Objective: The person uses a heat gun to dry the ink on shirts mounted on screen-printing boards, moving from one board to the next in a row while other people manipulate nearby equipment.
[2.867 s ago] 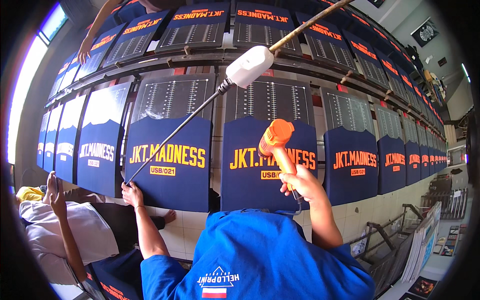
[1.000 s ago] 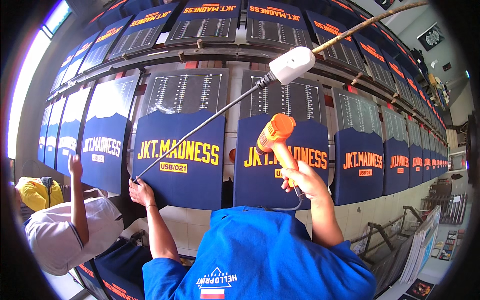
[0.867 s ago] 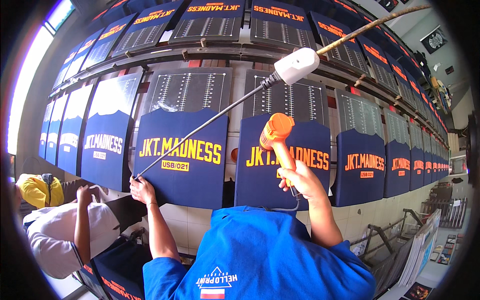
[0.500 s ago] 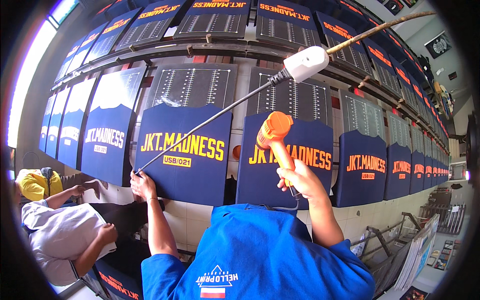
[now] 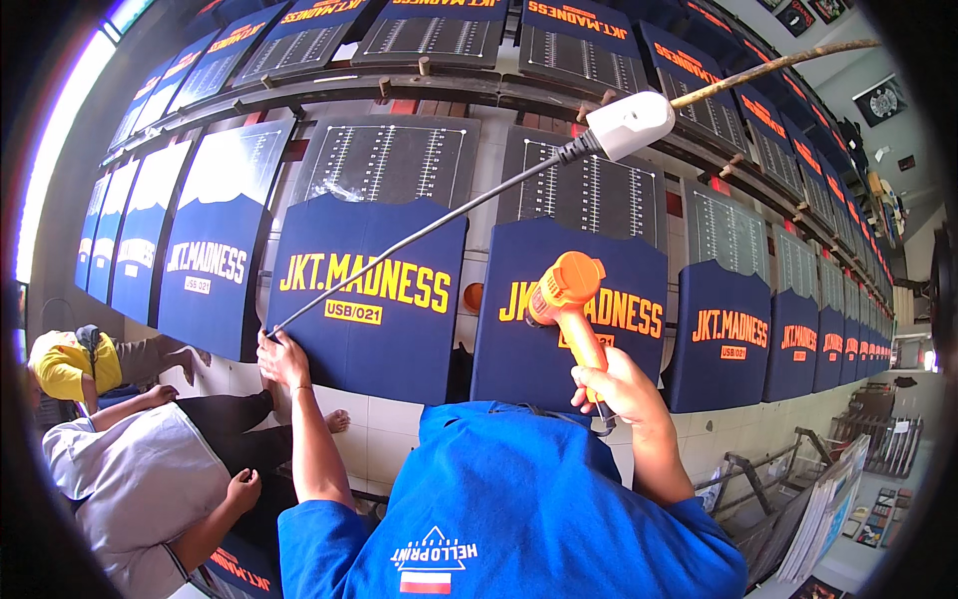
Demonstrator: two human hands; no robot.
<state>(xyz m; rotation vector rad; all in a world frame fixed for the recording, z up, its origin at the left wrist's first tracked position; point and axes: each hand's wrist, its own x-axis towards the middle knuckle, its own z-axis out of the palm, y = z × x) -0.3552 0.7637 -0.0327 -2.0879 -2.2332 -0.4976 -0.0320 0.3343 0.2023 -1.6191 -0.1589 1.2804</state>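
Observation:
My right hand is wrapped round the handle of an orange heat gun, whose thick head hangs over a navy printed shirt panel. A cord leaves the bottom of its handle. My left hand is closed at the near left corner of another navy panel with yellow print. Its fingertips meet the lower end of a grey cable, which slants up to a white socket block. Beyond that block a thin wooden stick extends to the upper right.
Rows of dark printing boards bearing navy panels stretch left and right. A rail with wooden pegs runs behind them. At left, a person in a light shirt sits near another in yellow. A metal rack with leaning boards stands right.
The heat gun and my right hand have moved slightly right and nearer to me. My left hand has shifted a little left. The person in the light shirt has moved an arm.

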